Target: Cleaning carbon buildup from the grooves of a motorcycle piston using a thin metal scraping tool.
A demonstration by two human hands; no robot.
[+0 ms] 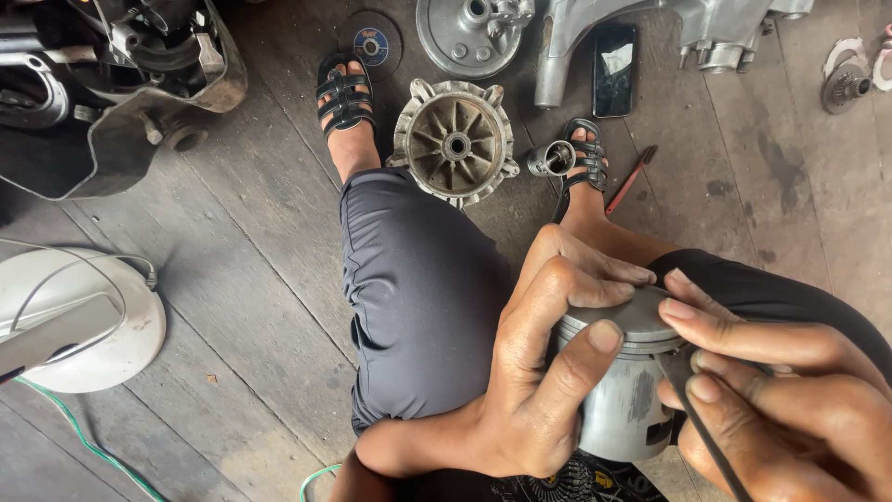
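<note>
- The worn grey wooden plank floor (251, 279) lies under everything; the person squats on it, knees in dark grey trousers (418, 297) just left of and behind the hands.
- A black, grimy engine housing with hoses (102, 84) sits far up and to the left of the hands, well apart from them.
- A white rounded plastic cover with a grey cable (79, 316) lies far to the left of the left hand.
- A long silver cast-metal casing (669, 23) lies well beyond the hands, at the top edge.
- A round finned grey metal hub (457, 141) rests on the floor between the two black-strapped sandalled feet (346, 93), beyond the left hand.
- A round silver metal cover plate (469, 35) lies further off, behind that hub.
- The left hand (534, 372) is clamped around a dull silver metal cylindrical piston (627, 390), thumb across its side and fingers curled over the flat crown.
- The right hand (790, 400) presses against the piston's right side, fingertips at the crown's rim, gripping a thin dark metal rod-like tool (711, 442) whose tip meets the piston's upper edge.
- A black smartphone (614, 67) lies beyond the hands, beside the casing.
- A small silver metal sleeve (550, 158) touches the right sandal.
- A red-handled tool (630, 181) lies just right of that foot.
</note>
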